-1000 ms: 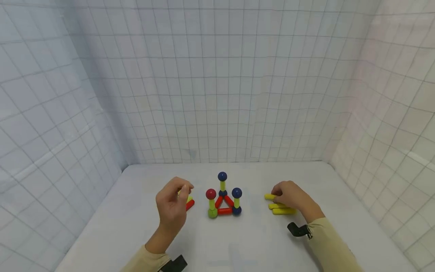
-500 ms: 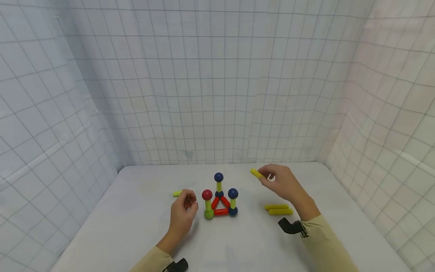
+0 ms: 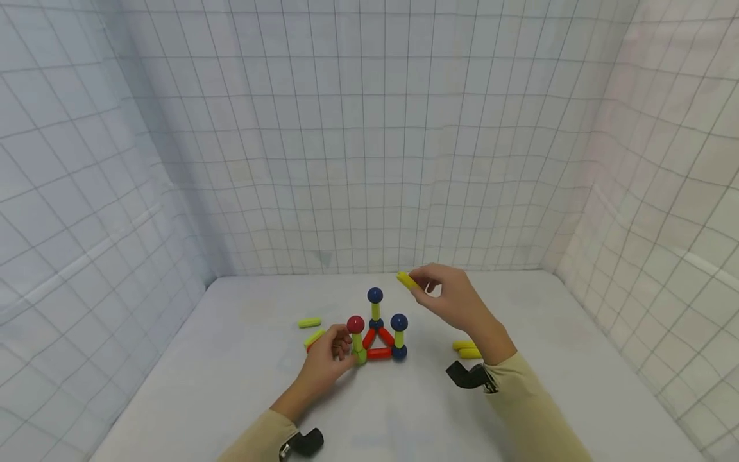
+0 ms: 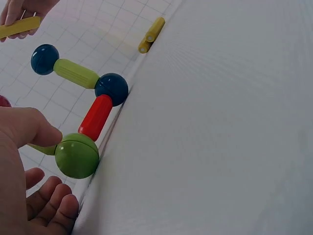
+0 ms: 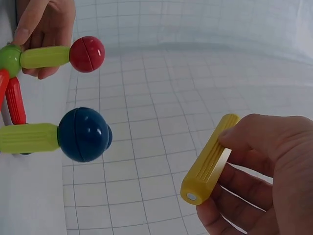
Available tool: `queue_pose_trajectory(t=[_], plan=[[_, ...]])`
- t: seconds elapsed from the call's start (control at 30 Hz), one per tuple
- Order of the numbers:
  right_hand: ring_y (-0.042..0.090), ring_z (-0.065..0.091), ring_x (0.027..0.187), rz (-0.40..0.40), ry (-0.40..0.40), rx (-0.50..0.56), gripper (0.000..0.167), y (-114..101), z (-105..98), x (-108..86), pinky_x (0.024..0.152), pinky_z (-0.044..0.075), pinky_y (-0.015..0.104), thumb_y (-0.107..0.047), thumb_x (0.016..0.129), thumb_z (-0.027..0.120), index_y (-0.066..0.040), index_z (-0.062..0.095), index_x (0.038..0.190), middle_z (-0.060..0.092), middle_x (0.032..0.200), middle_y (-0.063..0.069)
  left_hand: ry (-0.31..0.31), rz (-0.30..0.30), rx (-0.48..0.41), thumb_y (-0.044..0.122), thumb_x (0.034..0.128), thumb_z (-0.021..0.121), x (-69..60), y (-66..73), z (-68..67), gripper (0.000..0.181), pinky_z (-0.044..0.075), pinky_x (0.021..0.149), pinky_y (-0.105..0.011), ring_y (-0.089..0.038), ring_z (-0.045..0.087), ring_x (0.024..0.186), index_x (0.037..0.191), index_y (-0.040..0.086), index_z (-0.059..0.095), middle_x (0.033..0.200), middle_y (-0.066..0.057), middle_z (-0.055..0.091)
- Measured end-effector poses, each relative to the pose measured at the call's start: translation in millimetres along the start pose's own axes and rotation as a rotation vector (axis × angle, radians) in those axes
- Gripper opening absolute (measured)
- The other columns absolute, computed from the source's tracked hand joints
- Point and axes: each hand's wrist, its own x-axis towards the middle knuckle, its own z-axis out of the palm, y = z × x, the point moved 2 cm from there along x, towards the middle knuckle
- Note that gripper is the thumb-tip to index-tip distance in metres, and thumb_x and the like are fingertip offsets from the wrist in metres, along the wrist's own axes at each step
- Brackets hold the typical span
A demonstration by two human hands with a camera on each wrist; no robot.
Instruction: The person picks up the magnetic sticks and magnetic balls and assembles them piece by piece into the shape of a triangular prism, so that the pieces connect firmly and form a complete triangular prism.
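Observation:
My right hand [image 3: 453,298] pinches a yellow magnetic rod [image 5: 210,161] between thumb and fingers, held up behind and right of a ball-and-rod frame. Its base is a triangle of red rods [image 3: 379,353] joined by one green ball [image 4: 77,156] and two blue balls. Light green rods [image 5: 45,57] stand upright at the corners, topped by a red ball [image 3: 355,325] and two blue balls [image 3: 399,322]. My left hand [image 3: 323,362] is at the frame's left corner, its thumb at the green ball. Its other fingers curve loosely beside that corner, apart from the ball in the left wrist view.
Two yellow rods [image 3: 469,353] lie on the white table [image 3: 398,417] at right, partly hidden by my right arm. Left of the frame lie light green rods [image 3: 309,323] and a mostly covered red rod. Grid-patterned white sheets [image 3: 369,141] surround the table.
My right hand has picked up a yellow rod from the right-hand group and carried it up and left toward the frame. My left hand has moved right to the green ball.

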Motion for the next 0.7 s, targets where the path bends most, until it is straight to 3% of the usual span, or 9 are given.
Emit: queue_pose_trajectory(t=[0.27,0.5,0.7], plan=[[0.013,0.065,0.092,-0.043,0.005,0.008,0.027,-7.1,8.7,5.5,0.081,0.059,0.034,-0.006,0.097,0.08,-0.006,0.077,0.124,0.075,0.109,-0.001,-0.037,-0.012,0.068,0.007,0.0897,0.087,3.6,1.6,0.7,0.044,0.051,0.078,-0.024,-0.019,0.058,0.09,0.128,0.007,0.065,0.101,0.0,0.063],[0.014,0.066,0.091,-0.088,0.046,0.045,0.026,-8.5,8.4,12.6,0.083,0.062,0.043,-0.004,0.097,0.079,-0.005,0.077,0.123,0.075,0.11,0.0,-0.03,0.013,0.072,0.008,0.0885,0.09,11.8,3.8,-0.8,0.041,0.049,0.074,-0.025,-0.019,0.058,0.087,0.123,0.005,0.067,0.096,-0.002,0.062],[0.011,0.069,0.095,-0.087,0.059,0.059,0.025,-11.0,25.7,5.8,0.085,0.061,0.035,-0.008,0.098,0.081,-0.009,0.078,0.123,0.076,0.111,-0.004,-0.054,-0.019,0.084,0.011,0.0879,0.091,3.4,-3.4,1.1,0.043,0.05,0.072,-0.024,-0.019,0.058,0.086,0.123,0.004,0.068,0.094,0.001,0.062]])
